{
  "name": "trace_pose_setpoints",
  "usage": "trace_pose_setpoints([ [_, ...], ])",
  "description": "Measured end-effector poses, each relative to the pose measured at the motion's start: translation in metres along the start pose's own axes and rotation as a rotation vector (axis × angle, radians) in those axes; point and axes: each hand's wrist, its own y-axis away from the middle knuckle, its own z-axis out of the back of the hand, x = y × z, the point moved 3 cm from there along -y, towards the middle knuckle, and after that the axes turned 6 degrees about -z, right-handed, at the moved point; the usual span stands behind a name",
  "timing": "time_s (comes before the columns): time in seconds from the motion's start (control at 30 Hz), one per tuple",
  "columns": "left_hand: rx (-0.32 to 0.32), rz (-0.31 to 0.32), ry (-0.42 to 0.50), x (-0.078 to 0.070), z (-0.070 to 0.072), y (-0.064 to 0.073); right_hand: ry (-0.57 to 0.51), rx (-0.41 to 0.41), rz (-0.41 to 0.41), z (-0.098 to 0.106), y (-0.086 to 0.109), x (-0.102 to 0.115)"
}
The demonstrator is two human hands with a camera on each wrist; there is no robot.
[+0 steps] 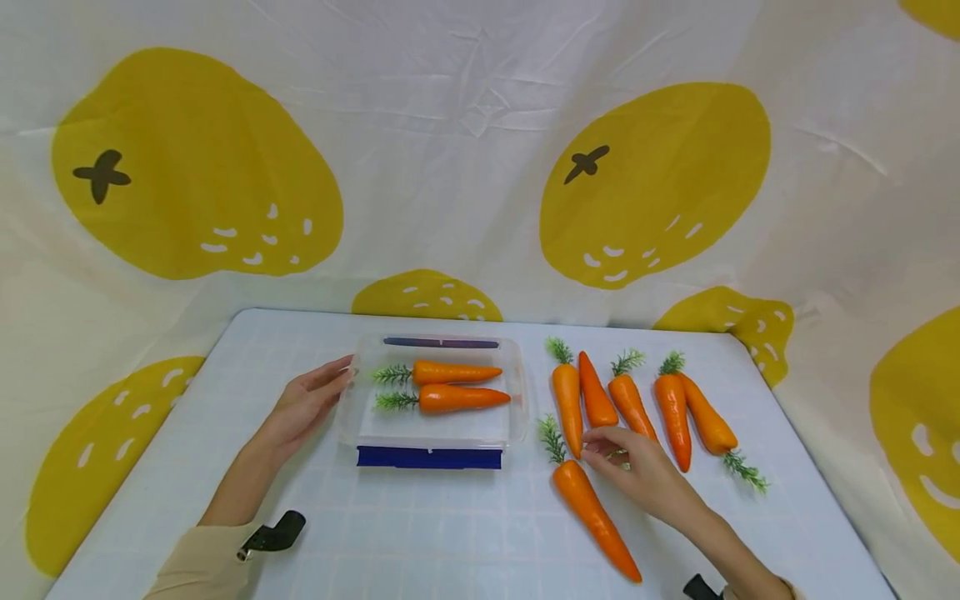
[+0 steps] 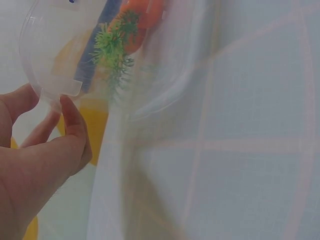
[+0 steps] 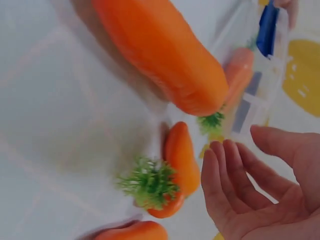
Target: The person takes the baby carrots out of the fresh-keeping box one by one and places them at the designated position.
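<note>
A clear plastic food container (image 1: pixel 435 435) with blue latches sits left of centre. Inside lie two carrots, a rear one (image 1: pixel 453 372) and a front one (image 1: pixel 461 398), green tops to the left. My left hand (image 1: pixel 303 408) holds the container's left side; the left wrist view has its thumb and fingers pinching the rim (image 2: pixel 72 88). To the right, my right hand (image 1: pixel 645 471) hovers by the tip of an upright-lying carrot (image 1: pixel 567 408), its thumb and fingers apart (image 3: pixel 270 195) with nothing between them. Nearer me, a carrot (image 1: pixel 596 521) lies slanted, close to that hand.
Several more carrots lie in a row at the right, among them one without a visible top (image 1: pixel 597 392) and one whose leaves point toward me (image 1: pixel 707 417). A white cloth with yellow fruit prints (image 1: pixel 450 167) hangs behind the pale table (image 1: pixel 390 533).
</note>
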Motion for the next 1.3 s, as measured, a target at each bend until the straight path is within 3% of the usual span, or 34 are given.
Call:
trace_pose_setpoints([
  [0.2, -0.002, -0.001, 0.000, -0.001, -0.001, 0.001, 0.016, -0.037, 0.096, 0.001, -0.020, 0.016],
  [0.63, 0.005, -0.014, -0.011, -0.002, 0.000, 0.002, 0.098, -0.042, 0.139, -0.002, -0.059, 0.055],
  [1.03, 0.002, -0.023, -0.037, -0.003, 0.002, 0.002, 0.150, 0.020, 0.278, -0.025, -0.094, 0.083],
  [1.3, 0.026, -0.054, -0.040, -0.005, 0.003, 0.000, 0.129, 0.138, 0.273, -0.047, -0.115, 0.090],
])
